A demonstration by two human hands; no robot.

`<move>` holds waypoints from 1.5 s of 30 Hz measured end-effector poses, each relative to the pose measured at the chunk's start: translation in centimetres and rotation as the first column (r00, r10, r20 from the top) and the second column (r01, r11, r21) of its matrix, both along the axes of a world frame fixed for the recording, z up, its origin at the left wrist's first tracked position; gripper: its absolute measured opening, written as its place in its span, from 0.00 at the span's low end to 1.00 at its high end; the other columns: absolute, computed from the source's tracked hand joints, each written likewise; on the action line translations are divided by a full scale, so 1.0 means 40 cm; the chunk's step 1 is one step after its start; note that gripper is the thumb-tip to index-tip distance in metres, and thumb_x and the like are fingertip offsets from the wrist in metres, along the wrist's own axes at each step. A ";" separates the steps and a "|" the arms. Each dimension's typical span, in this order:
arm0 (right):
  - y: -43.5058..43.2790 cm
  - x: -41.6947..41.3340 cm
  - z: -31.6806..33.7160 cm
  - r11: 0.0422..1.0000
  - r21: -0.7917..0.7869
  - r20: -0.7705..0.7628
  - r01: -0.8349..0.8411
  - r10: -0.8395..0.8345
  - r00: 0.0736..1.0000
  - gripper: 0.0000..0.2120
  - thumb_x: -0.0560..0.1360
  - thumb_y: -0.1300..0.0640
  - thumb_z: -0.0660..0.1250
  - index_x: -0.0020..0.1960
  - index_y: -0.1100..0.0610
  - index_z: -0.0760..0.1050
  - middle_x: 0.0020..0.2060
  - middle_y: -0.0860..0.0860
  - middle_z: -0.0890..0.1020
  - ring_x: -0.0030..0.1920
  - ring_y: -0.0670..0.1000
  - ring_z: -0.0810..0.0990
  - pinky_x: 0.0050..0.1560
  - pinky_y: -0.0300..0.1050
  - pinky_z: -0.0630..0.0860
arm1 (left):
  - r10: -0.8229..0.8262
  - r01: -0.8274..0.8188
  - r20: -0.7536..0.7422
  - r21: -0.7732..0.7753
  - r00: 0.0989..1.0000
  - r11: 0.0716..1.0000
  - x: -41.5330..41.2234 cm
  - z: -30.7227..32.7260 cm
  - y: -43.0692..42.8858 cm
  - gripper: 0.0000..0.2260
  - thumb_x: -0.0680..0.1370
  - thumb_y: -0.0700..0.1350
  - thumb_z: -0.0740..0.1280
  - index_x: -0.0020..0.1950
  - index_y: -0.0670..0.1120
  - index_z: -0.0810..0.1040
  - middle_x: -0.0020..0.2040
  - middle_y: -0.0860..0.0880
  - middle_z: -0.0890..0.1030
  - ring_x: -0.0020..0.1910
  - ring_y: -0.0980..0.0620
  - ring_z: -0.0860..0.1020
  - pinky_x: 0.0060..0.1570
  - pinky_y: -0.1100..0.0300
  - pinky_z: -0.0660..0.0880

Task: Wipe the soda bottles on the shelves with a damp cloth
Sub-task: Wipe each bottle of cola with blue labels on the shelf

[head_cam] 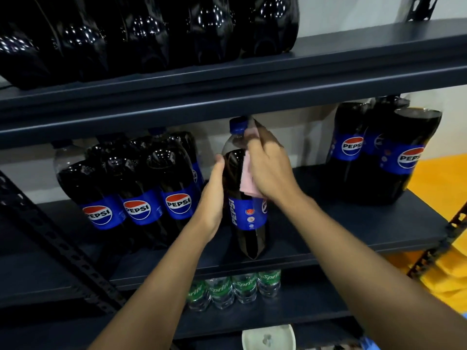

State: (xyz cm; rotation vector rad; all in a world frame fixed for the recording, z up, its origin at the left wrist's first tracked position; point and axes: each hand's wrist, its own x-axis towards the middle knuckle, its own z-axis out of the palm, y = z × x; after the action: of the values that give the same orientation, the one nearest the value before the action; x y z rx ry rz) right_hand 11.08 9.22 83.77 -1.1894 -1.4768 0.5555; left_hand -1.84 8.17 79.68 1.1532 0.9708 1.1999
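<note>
A tall Pepsi bottle [249, 213] with a blue cap and blue label stands alone in the middle of the dark middle shelf [353, 231]. My left hand [213, 198] lies against its left side, thumb up on the shoulder, fingers hidden behind the bottle. My right hand [270, 168] grips a pink cloth [246, 176] and presses it on the bottle's upper right side, near the neck. The cloth shows between my fingers and below the palm.
A pack of Pepsi bottles [136, 188] stands left on the same shelf, another wrapped pack [379, 152] right. Dark bottles [151, 34] fill the top shelf. Sprite bottles [235, 289] sit on the shelf below. A white round container [269, 337] is at the bottom. Yellow floor [444, 173] lies right.
</note>
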 end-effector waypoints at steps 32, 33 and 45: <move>-0.014 0.002 0.011 0.995 -0.101 -0.128 -0.007 -0.006 0.992 0.24 0.86 0.41 0.52 0.44 0.53 0.77 0.37 0.50 0.82 0.37 0.45 0.80 0.39 0.40 0.73 | 0.015 -0.014 -0.039 0.035 0.999 0.999 0.009 -0.011 0.005 0.23 0.87 0.64 0.50 0.69 0.57 0.80 0.66 0.55 0.84 0.65 0.57 0.82 0.67 0.53 0.74; -0.009 0.003 0.033 0.994 -0.105 -0.134 -0.027 0.013 0.991 0.24 0.86 0.41 0.53 0.41 0.54 0.76 0.34 0.50 0.81 0.35 0.46 0.79 0.38 0.40 0.73 | 0.027 -0.025 -0.055 0.030 0.998 0.999 0.009 -0.012 0.005 0.24 0.86 0.66 0.51 0.70 0.58 0.79 0.65 0.55 0.85 0.65 0.56 0.82 0.69 0.51 0.74; -0.043 -0.090 -0.256 0.937 0.211 -0.201 0.279 -0.237 0.950 0.25 0.86 0.44 0.49 0.79 0.54 0.60 0.68 0.54 0.74 0.66 0.53 0.76 0.63 0.59 0.76 | 0.040 -0.028 -0.167 0.074 0.985 0.997 0.022 -0.037 -0.018 0.41 0.71 0.80 0.64 0.74 0.54 0.77 0.67 0.55 0.83 0.68 0.58 0.79 0.72 0.51 0.73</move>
State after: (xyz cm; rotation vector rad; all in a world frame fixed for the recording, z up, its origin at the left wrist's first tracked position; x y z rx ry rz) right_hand 7.47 7.49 73.54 -1.0950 -1.1784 0.2838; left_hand -0.95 7.47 78.19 1.3160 1.0862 1.1866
